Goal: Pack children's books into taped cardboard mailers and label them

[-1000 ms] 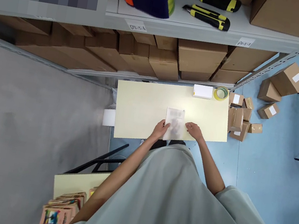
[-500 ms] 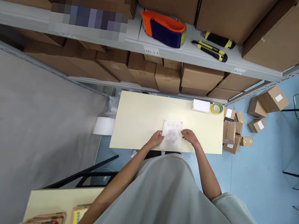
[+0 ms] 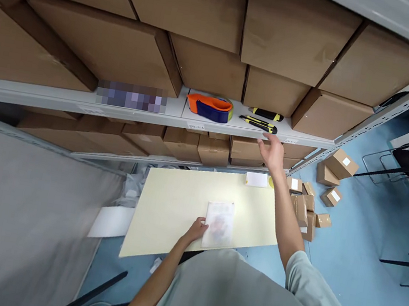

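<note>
A flat, whitish package (image 3: 218,223) with a faint blurred print lies near the front edge of the cream table. My left hand (image 3: 197,228) grips its left edge, thumb on top. Raised above the table, my right hand (image 3: 272,154) is empty with fingers apart, just below two black-and-yellow utility knives on the grey shelf (image 3: 170,123). The nearer utility knife (image 3: 259,124) lies closest to my fingertips; the other utility knife (image 3: 267,114) is behind it. To their left sits an orange and blue tape dispenser (image 3: 211,108).
Cardboard boxes (image 3: 206,65) fill the shelves ahead. A small white box (image 3: 256,180) and a partly hidden tape roll (image 3: 272,182) rest at the table's (image 3: 170,194) far right. Several cartons (image 3: 300,209) are piled on the floor to the right. White sheet material (image 3: 111,222) hangs at the left.
My right hand has left the package's right side and risen forward to the shelf edge by the knives. My left hand stays on the package. The view has tilted upward.
</note>
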{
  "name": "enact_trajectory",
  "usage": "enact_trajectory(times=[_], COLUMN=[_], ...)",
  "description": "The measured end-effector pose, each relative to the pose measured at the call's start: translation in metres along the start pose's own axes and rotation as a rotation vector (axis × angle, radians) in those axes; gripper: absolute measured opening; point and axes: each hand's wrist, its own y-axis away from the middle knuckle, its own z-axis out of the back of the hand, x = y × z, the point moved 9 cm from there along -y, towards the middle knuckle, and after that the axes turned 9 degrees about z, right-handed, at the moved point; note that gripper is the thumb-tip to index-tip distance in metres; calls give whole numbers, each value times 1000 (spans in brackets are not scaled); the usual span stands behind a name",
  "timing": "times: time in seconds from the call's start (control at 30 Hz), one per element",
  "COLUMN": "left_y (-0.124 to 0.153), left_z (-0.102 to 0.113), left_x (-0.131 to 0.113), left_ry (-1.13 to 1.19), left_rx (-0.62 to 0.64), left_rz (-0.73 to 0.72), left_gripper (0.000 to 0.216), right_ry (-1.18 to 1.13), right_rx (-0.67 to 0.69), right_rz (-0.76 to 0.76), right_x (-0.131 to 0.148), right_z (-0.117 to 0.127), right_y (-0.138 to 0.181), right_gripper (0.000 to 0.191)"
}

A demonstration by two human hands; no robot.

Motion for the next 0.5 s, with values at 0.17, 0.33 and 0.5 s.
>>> enact_trajectory(times=[0.17,0.33,0.5], left_y=[10,24,38], left_z=[2,4,6], left_x=[-1,-7,-12], left_ry=[8,6,-9], left_rx=[-10,-62,-140], left_rz=[-24,-63,-75], left_gripper=[38,41,37], right_ry=[192,286,301], right_rx=[64,157,112], right_rz=[194,169,171], right_x=[8,-4,-12], right_z=[-20,-42,-40], right_y=[-51,-60,-61], right_gripper=[43,48,41])
